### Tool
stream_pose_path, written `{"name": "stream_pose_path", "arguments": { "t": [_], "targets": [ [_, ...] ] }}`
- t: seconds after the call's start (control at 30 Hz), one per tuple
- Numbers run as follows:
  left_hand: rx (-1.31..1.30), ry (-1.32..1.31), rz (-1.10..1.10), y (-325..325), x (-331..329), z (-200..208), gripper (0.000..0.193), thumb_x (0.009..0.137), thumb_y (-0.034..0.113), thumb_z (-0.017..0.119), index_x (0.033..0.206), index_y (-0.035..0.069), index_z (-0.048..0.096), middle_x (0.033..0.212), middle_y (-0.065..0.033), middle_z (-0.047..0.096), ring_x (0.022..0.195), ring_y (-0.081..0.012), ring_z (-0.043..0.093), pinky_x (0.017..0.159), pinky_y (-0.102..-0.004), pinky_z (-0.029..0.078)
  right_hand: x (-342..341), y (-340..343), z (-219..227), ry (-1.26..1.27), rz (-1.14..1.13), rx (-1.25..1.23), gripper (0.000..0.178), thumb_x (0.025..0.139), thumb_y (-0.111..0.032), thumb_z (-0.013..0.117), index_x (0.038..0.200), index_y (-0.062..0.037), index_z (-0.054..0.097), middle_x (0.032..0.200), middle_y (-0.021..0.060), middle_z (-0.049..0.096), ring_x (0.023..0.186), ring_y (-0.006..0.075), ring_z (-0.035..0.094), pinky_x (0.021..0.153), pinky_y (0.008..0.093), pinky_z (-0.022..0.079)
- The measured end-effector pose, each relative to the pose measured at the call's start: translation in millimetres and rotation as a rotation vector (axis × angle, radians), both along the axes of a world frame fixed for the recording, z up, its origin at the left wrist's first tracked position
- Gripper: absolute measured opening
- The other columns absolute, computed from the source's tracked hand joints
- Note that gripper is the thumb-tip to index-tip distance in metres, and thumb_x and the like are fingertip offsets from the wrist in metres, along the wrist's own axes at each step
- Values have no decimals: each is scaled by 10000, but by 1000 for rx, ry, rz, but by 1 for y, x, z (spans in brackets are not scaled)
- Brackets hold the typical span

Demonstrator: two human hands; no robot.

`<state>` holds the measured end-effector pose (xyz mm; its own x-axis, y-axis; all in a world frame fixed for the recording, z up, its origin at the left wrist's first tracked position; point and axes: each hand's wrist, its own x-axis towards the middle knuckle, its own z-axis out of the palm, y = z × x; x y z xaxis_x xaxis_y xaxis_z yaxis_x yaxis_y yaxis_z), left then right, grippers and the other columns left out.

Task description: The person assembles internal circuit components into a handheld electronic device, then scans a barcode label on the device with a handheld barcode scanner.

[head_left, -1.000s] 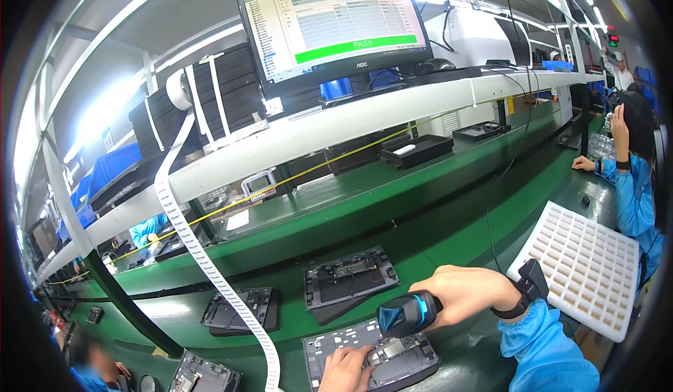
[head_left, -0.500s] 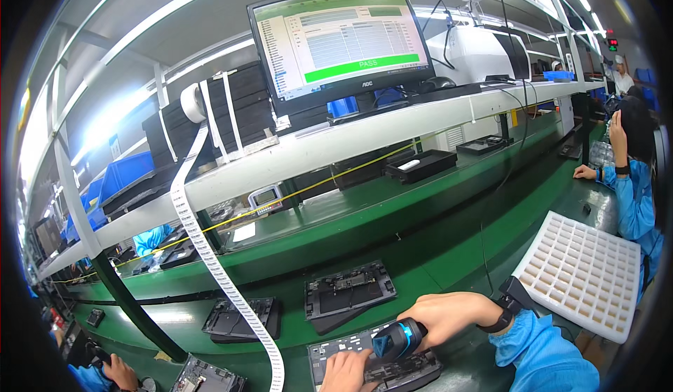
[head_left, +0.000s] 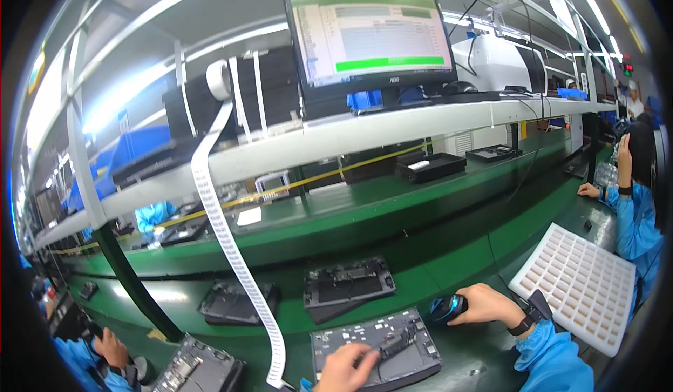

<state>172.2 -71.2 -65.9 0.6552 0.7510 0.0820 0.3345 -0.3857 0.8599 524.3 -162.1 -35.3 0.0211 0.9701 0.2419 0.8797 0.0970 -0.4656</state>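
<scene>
My right hand [head_left: 485, 305] is wrapped around a black handheld barcode scanner [head_left: 447, 310] with a blue band, held just right of an opened dark device casing [head_left: 420, 367]. The casing lies on the green bench in front of me, with a dark circuit board [head_left: 397, 343] and light patches along its top. Over its lower left part is my left hand [head_left: 345, 369], slightly blurred, its thumb and forefinger apart near the board's lower end. A black band is on my right wrist. A strip of printed labels [head_left: 235, 259] hangs from a roll and ends left of the casing.
More opened casings [head_left: 348, 283] [head_left: 238, 302] [head_left: 196, 371] lie behind and to the left. A white grid tray [head_left: 575, 287] sits at the right. Above are a shelf [head_left: 336, 129] and a monitor [head_left: 371, 38]. Co-workers' hands [head_left: 112, 350] [head_left: 624, 160] show on both sides.
My right hand has moved right with the scanner, off the casing, uncovering the circuit board. My left hand has shifted slightly, its fingers nearer the board. The view has swung a little left.
</scene>
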Motion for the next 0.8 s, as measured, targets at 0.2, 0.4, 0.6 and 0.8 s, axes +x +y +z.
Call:
{"name": "stream_pose_path", "arguments": {
  "t": [0.2, 0.4, 0.6, 0.8],
  "targets": [
    [-259, -403, 123, 37, 8, -8, 181, 1055, 165, 639, 1063, -16, 634, 695, -57, 679, 570, -102, 661, 478, -247, 497, -56, -2, 29, -119, 10, 479, 614, 783, -228, 867, 1275, 41, 614, 1292, 215, 609, 1204, 410, 574, 1023, 440, 486],
    [-174, -343, 145, 47, 16, 17, 197, 1078, 213, 616, 1036, 21, 622, 729, -4, 652, 570, -73, 642, 442, -183, 424, -78, 86, -23, 663, 213, 13, 263, 945, -139, 751, 1127, 41, 691, 834, 93, 723, 663, 91, 644, 598, 275, 521],
    [107, -258, 211, 55, 4, 11, 195, 1018, 171, 689, 1025, -24, 676, 563, -14, 571, 506, -54, 539, 472, -259, 364, -71, 105, -22, 843, 268, -214, 142, 986, -92, 713, 1057, 29, 732, 874, 21, 716, 662, 28, 587, 522, 205, 433],
    [687, 104, 238, 67, -6, 7, 132, 919, 100, 744, 1017, 16, 715, 650, -87, 598, 558, -207, 579, 500, -322, 415, -86, 111, -24, 804, 305, -213, 138, 975, -33, 700, 1038, 80, 747, 901, 73, 747, 843, 98, 671, 773, 268, 560]
  ]
}}
